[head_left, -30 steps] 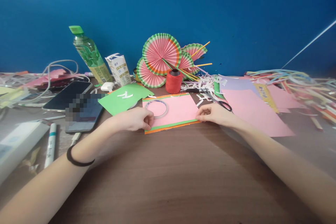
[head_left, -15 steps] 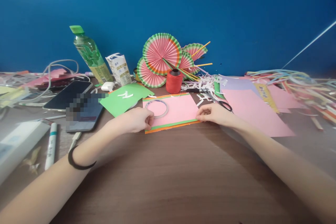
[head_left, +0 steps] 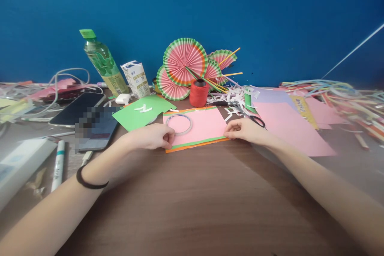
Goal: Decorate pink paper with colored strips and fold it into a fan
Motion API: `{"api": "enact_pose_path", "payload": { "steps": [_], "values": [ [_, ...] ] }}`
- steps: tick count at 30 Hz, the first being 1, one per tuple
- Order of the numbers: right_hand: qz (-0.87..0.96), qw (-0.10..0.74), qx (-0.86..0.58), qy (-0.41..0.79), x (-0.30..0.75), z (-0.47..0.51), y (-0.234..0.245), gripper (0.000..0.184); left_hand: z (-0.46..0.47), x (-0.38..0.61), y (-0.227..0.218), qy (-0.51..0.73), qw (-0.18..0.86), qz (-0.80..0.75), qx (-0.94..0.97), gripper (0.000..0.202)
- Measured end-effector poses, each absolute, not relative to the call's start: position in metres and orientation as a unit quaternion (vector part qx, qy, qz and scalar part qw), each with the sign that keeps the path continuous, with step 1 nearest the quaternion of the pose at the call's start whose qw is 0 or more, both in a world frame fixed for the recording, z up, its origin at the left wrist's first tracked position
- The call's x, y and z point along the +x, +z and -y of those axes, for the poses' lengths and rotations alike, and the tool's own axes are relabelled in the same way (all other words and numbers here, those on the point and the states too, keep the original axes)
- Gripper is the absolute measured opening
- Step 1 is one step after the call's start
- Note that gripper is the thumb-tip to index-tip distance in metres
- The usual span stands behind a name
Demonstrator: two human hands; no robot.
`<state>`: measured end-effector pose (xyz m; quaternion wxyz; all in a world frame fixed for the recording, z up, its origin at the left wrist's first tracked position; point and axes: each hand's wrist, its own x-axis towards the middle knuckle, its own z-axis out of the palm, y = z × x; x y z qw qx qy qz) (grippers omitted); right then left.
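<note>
A pink paper sheet point(head_left: 204, 126) with green and orange borders along its long edges lies flat on the table. Its left edge is under the curled fingers of my left hand point(head_left: 156, 136), thumb and fingertips pinched together there. At the right near corner, my right hand point(head_left: 244, 130) pinches the sheet between thumb and forefinger. A thin roll of tape point(head_left: 191, 125) rests on the sheet's left part, close to my left fingertips. Beyond my right hand are black-handled scissors point(head_left: 258, 121), partly hidden by that hand.
Pleated paper fans point(head_left: 184, 62) and a red thread spool point(head_left: 199, 94) stand behind the sheet. To the left are green paper point(head_left: 141, 114), a milk carton point(head_left: 137, 80), a bottle point(head_left: 103, 62), phones point(head_left: 78, 109) and a marker point(head_left: 58, 166). Pink paper point(head_left: 294, 132) lies right.
My left hand has shifted very slightly left along the sheet's edge, and the green paper has been nudged a little. My right hand and the bordered sheet have stayed put.
</note>
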<state>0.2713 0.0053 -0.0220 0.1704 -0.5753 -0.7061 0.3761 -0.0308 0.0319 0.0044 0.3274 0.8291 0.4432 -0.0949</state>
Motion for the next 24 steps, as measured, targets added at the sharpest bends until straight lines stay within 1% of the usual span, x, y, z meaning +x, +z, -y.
{"api": "enact_pose_path", "payload": {
  "steps": [4,9,12,16,20,24],
  "values": [
    [0.708,0.167,-0.576,0.373,0.271,-0.004,-0.021,0.015,-0.033,-0.034,0.007,-0.101,0.347,-0.421,0.832,0.008],
    [0.709,0.17,-0.574,0.373,0.271,-0.005,-0.022,0.016,-0.032,-0.036,0.013,-0.111,0.371,-0.404,0.829,0.014],
    [0.708,0.17,-0.575,0.374,0.272,-0.005,-0.023,0.016,-0.031,-0.034,0.018,-0.124,0.352,-0.41,0.832,0.016],
    [0.706,0.17,-0.578,0.373,0.271,-0.005,-0.022,0.016,-0.03,-0.031,0.019,-0.135,0.314,-0.431,0.835,0.013],
    [0.703,0.166,-0.581,0.375,0.271,-0.005,-0.021,0.017,-0.029,-0.029,0.011,-0.112,0.299,-0.449,0.835,0.016],
    [0.702,0.169,-0.583,0.373,0.27,-0.005,-0.021,0.018,-0.026,-0.027,0.007,-0.098,0.28,-0.463,0.835,0.01]
  ]
}}
